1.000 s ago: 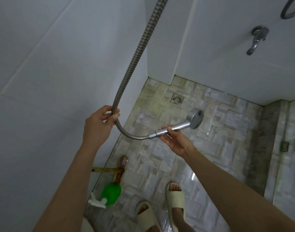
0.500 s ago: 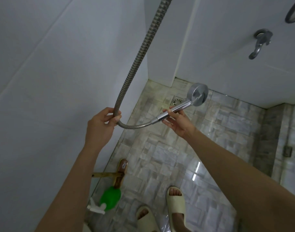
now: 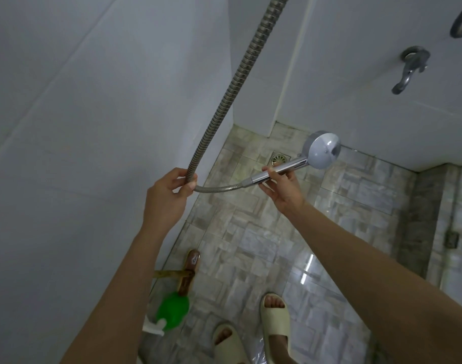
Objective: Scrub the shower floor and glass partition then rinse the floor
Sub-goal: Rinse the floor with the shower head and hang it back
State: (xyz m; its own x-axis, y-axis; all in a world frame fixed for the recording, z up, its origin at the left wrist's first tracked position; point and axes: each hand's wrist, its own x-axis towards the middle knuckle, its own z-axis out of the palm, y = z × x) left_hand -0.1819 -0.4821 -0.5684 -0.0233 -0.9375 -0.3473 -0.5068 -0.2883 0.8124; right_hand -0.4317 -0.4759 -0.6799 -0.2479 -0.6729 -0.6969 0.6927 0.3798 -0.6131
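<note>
My right hand (image 3: pixel 283 191) holds the chrome handle of the shower head (image 3: pixel 323 150), whose round face points toward the back wall. My left hand (image 3: pixel 169 195) grips the ribbed metal hose (image 3: pixel 240 72) where it bends, close to the left white wall. No water comes from the head. Below lies the wet stone-pattern shower floor (image 3: pixel 253 240) with a square drain (image 3: pixel 280 157) in the far corner. The glass partition (image 3: pixel 458 253) shows at the right edge.
A wooden-handled brush (image 3: pixel 189 271) and a green spray bottle (image 3: pixel 172 310) lie on the floor by the left wall. My feet in pale slippers (image 3: pixel 274 316) stand at the bottom. A chrome tap (image 3: pixel 409 68) is fixed on the back wall.
My right hand has raised the shower head and turned its face toward the back wall. My left hand has stayed on the hose and risen slightly.
</note>
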